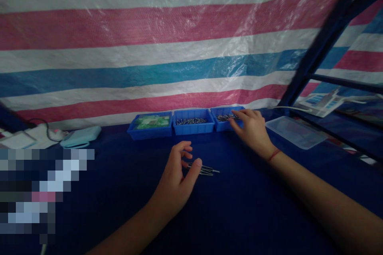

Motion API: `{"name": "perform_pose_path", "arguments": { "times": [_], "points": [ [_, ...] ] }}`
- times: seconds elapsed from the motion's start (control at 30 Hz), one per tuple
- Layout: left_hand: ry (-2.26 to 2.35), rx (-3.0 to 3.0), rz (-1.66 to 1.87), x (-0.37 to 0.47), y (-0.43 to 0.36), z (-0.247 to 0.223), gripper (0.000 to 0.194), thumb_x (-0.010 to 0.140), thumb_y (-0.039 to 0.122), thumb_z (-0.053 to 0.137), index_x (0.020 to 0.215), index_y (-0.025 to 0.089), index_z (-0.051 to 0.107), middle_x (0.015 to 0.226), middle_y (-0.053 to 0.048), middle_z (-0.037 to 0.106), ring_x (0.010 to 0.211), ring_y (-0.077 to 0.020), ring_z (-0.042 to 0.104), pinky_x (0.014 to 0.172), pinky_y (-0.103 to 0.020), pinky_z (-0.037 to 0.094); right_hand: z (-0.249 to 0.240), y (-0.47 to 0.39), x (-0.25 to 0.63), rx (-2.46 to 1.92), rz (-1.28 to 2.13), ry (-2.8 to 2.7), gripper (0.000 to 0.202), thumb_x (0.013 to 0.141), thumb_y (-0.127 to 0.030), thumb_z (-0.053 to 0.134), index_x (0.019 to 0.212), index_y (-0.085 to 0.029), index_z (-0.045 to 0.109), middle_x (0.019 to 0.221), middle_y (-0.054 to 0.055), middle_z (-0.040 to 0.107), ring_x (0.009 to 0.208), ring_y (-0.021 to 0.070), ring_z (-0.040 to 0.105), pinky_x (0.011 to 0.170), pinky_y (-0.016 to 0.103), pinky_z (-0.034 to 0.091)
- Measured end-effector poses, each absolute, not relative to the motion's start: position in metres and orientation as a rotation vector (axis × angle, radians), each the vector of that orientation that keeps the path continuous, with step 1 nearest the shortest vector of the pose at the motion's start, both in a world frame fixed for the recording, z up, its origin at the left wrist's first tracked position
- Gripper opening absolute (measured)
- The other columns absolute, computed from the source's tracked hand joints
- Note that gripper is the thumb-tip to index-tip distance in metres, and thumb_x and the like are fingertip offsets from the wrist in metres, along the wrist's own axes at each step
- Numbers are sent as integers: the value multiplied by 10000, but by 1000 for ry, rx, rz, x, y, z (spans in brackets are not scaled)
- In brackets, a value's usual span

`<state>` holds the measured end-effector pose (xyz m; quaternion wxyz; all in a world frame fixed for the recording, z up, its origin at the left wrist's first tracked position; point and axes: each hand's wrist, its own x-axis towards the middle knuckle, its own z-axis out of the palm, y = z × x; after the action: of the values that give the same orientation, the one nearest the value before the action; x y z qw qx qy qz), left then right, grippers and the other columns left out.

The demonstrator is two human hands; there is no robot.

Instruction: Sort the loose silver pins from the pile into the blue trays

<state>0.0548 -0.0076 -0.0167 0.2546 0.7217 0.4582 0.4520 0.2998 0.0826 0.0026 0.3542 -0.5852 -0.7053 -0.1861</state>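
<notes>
My left hand (176,181) is over the table with its fingers loosely bent and the thumb apart from them. Several thin metal rods, like screws or pins (208,170), lie on the table just beyond its thumb, partly hidden by it. My right hand (252,129) reaches over the front of the right blue bin (223,126), its fingers spread and its thumb apart. Small dark metal pieces (223,118) fill that bin; the fingertips hang just above or at them, I cannot tell which. Nothing shows in either hand.
The middle blue bin (194,128) holds metal rods, and the left blue bin (149,132) holds green-and-clear plastic bags. A clear plastic lid (296,131) lies right of my right hand. A light blue case (80,137) sits at left. A dark metal frame (321,48) stands at right.
</notes>
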Motion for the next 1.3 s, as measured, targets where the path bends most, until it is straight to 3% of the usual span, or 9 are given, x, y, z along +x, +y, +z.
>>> {"name": "perform_pose_path", "arguments": {
  "times": [0.17,0.3,0.43,0.53,0.63,0.8,0.93,1.13,1.3],
  "points": [
    [1349,2259,1021,38,5,-11,206,859,159,465,1061,178,501,1162,-103,445,1113,-229,480,952,-456,409,6,51,276,-1229,-156,-2047,193,855,-249,499,900,-163,666,900,91,653,871,224,578,807,405,439],
    [1306,2455,811,31,7,-9,240,828,235,534,1057,170,560,1215,-119,461,1177,-269,449,1000,-484,368,17,18,249,-1032,187,-2468,162,833,-290,547,857,-176,659,843,49,651,807,175,580,737,324,448],
    [1247,2549,722,33,2,-10,394,803,338,583,1165,189,537,1283,-124,458,1195,-290,446,990,-487,383,21,1,240,-1165,166,-2618,155,724,-285,636,827,-170,627,786,40,633,744,188,573,676,335,427],
    [1221,2591,674,35,0,-10,396,832,360,558,1209,243,530,1308,-105,455,1202,-291,444,979,-492,389,20,-2,243,-1213,131,-2671,40,734,-210,591,736,-172,600,736,43,614,695,181,567,631,323,415],
    [1188,2632,628,35,0,-11,341,868,340,521,1206,299,546,1309,-84,467,1198,-285,450,970,-500,387,21,0,248,-1175,148,-2724,100,756,-127,525,689,-175,581,716,41,601,661,161,563,608,301,413],
    [1206,2549,701,38,1,-10,370,859,333,539,1217,243,533,1252,-96,508,1184,-266,455,980,-475,383,31,5,259,-1214,256,-2678,111,724,-95,531,664,-180,569,687,19,589,632,142,556,587,276,415],
    [1202,2367,948,42,-1,-6,349,851,313,558,1185,212,539,1165,-84,561,1112,-227,508,956,-417,415,40,4,259,-1097,504,-2420,108,750,-100,526,711,-182,585,697,-8,603,633,111,552,586,236,424],
    [1087,2091,1102,50,-11,2,132,862,217,544,964,206,627,913,-13,661,810,-137,620,740,-269,489,32,-5,244,-980,758,-2269,121,857,-205,504,831,-182,620,752,8,618,661,115,552,585,240,440],
    [1034,2039,1151,54,-14,3,107,871,194,528,878,189,635,850,-2,652,781,-119,610,711,-244,468,26,-5,239,-999,832,-2224,135,873,-237,499,836,-178,614,769,11,594,681,119,544,617,259,442]
  ]
}}
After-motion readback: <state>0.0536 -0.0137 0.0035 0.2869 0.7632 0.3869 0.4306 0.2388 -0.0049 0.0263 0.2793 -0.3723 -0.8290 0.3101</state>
